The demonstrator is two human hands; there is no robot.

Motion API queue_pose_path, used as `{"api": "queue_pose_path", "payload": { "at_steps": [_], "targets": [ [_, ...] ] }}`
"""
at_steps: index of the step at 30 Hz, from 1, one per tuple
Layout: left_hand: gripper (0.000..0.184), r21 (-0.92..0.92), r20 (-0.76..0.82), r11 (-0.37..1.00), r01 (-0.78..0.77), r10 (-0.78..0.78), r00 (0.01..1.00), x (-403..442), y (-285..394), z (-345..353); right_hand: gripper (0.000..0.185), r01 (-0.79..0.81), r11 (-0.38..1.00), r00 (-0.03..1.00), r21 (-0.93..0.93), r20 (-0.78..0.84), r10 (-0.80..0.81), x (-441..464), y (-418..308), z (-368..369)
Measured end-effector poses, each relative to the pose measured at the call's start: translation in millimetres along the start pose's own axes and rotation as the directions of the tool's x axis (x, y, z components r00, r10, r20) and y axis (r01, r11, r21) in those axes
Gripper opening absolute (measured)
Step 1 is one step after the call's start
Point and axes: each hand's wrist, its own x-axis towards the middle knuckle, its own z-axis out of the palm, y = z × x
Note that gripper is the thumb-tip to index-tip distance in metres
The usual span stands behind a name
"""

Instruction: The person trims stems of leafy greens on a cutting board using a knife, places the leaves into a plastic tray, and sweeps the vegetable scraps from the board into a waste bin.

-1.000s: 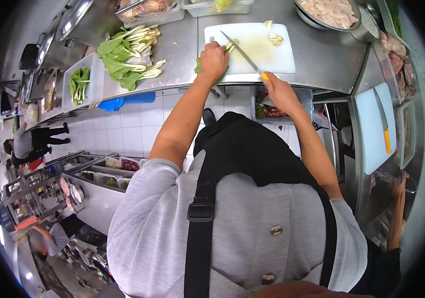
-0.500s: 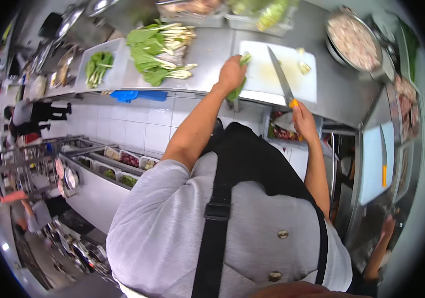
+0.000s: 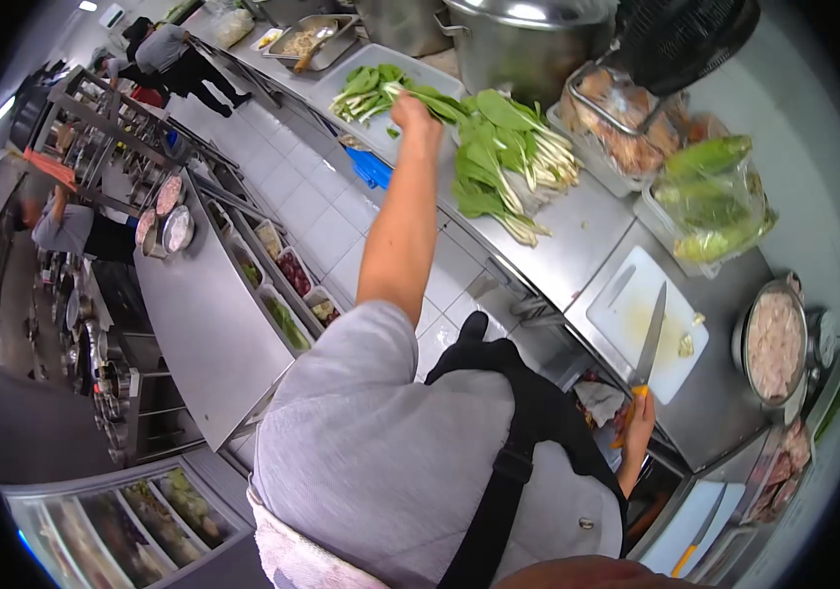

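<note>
Stretched out over a white tray [image 3: 329,90], my left hand [image 3: 414,112] is closed on a stalk of leafy greens [image 3: 437,100]; its fingertips are partly hidden. Other cut leafy greens [image 3: 366,90] lie in the tray. In my right hand [image 3: 638,432] is a kitchen knife [image 3: 652,339], gripped by its orange handle. The blade points away from me over a white cutting board [image 3: 616,299], where a few pale trimmings [image 3: 686,345] lie. Between tray and board sits a pile of leafy greens with white stems [image 3: 513,162].
Behind the pile stand a large metal pot [image 3: 528,49] and bagged vegetables [image 3: 714,201]. A bowl of pale chopped meat [image 3: 774,346] is at the right. A second knife [image 3: 703,530] lies on another board. Two people [image 3: 169,54] stand in the far aisle.
My left hand has moved from the cutting board leftward to the tray with the greens. The view has turned left. My right hand still holds the knife by the board.
</note>
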Motion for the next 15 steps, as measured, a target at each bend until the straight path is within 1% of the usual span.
{"api": "queue_pose_path", "payload": {
  "at_steps": [2,3,4,5,6,7,8,9,11,12,14,15],
  "targets": [
    [0.048,0.087,-0.147,0.994,-0.072,0.084,0.986,60.1,20.0,8.5,0.037,-0.003,1.0,1.0,-0.019,-0.013,0.002,-3.6,-12.7,6.0],
    [0.058,-0.002,-0.123,0.997,0.071,-0.071,0.99,68.8,33.3,-0.4,0.037,-0.012,0.999,1.0,-0.04,-0.022,0.011,-9.8,-18.1,5.2],
    [0.068,-0.09,-0.082,0.973,0.214,-0.221,0.972,75.5,38.3,-4.6,0.037,-0.004,0.999,1.0,-0.048,-0.031,0.003,-11.5,-22.1,5.7],
    [0.078,-0.092,-0.029,0.959,0.268,-0.272,0.962,74.8,36.2,-4.8,0.037,0.0,0.998,0.999,-0.057,-0.034,-0.002,-13.1,-24.4,6.7],
    [0.075,0.069,-0.079,0.963,0.259,-0.254,0.964,68.1,25.6,-4.1,0.037,0.0,0.998,1.0,-0.062,-0.031,-0.002,-14.5,-25.2,8.4],
    [0.072,0.234,-0.12,0.938,0.255,-0.232,0.965,33.2,18.6,9.4,0.038,-0.027,0.999,0.999,-0.025,-0.039,0.026,-14.9,-26.1,11.0],
    [0.065,0.271,0.078,0.947,0.174,-0.202,0.976,13.9,-0.4,-2.2,0.038,-0.024,0.999,0.999,-0.024,-0.033,0.023,-12.9,-23.6,11.2],
    [0.059,0.293,0.272,0.951,0.096,-0.179,0.946,-6.8,-22.2,-19.6,0.039,-0.028,0.999,0.999,-0.025,-0.031,0.027,-11.2,-18.8,10.0],
    [0.042,0.45,0.34,0.888,0.097,-0.27,0.901,-84.3,-30.2,-31.3,0.038,-0.034,0.999,0.999,-0.038,-0.031,0.033,-14.2,-23.3,8.9],
    [0.037,0.525,0.368,0.851,-0.003,-0.223,0.903,-104.3,-31.9,-45.1,0.038,-0.022,0.999,1.0,-0.041,-0.018,0.022,-12.9,-25.9,9.3],
    [0.027,0.649,0.451,0.736,-0.193,-0.168,0.876,-134.7,-49.2,-63.6,0.037,-0.016,0.999,1.0,-0.032,-0.02,0.015,-13.5,-23.9,5.6],
    [0.025,0.672,0.54,0.63,-0.388,-0.059,0.839,-138.8,-50.7,-70.4,0.037,-0.02,0.996,1.0,-0.088,-0.015,0.019,-11.1,-18.3,1.5]
  ]
}}
